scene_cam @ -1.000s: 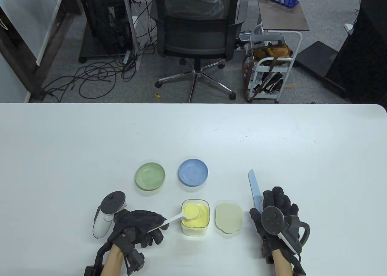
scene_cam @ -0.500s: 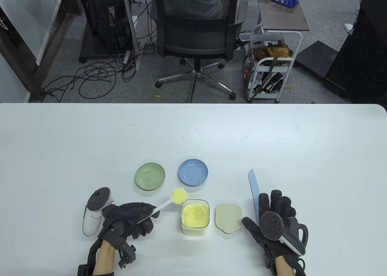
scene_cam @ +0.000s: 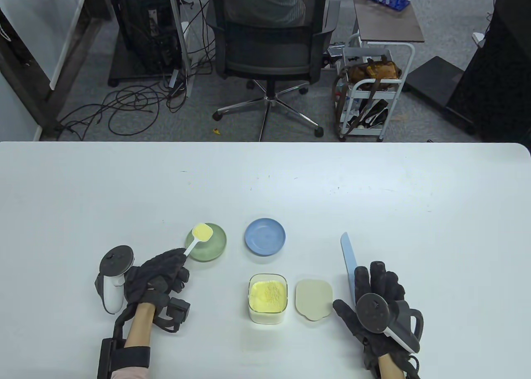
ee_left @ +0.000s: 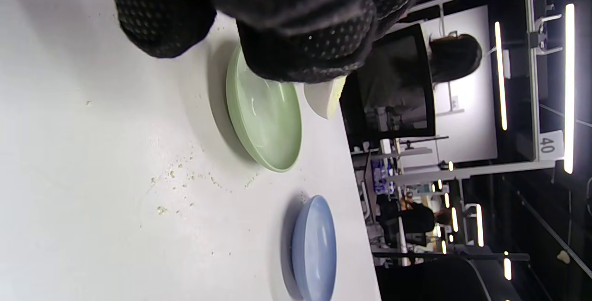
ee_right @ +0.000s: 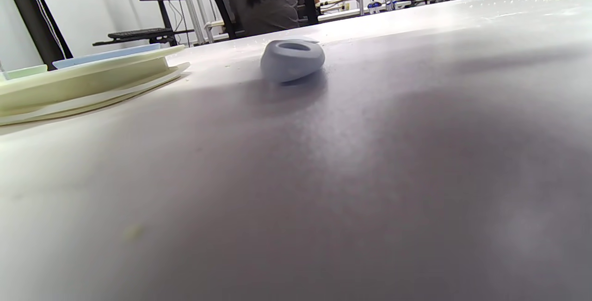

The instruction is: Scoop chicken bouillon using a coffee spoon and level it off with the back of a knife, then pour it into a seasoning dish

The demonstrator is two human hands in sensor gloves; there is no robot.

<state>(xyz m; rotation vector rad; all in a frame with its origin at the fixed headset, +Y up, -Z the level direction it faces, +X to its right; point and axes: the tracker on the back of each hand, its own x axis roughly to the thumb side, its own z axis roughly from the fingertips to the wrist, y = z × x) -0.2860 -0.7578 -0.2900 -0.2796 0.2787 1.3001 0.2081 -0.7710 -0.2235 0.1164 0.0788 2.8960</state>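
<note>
Bouillon: loose yellow powder heaped in the coffee spoon (scene_cam: 202, 233), likely light and quick to spill; spoon held over the green seasoning dish (scene_cam: 215, 246).
Grip: left hand (scene_cam: 159, 273) pinches the handle end.
Right hand (scene_cam: 379, 289): flat, fingers straight on the knife (scene_cam: 348, 256) on the desk (scene_cam: 415, 196).
Count: two dishes, one blue dish (scene_cam: 264, 236); one bouillon container (scene_cam: 268, 298), one lid (scene_cam: 314, 299).

Gloved fingers (ee_left: 296, 46) over green dish (ee_left: 263, 111), blue dish (ee_left: 314, 250) beside
</note>
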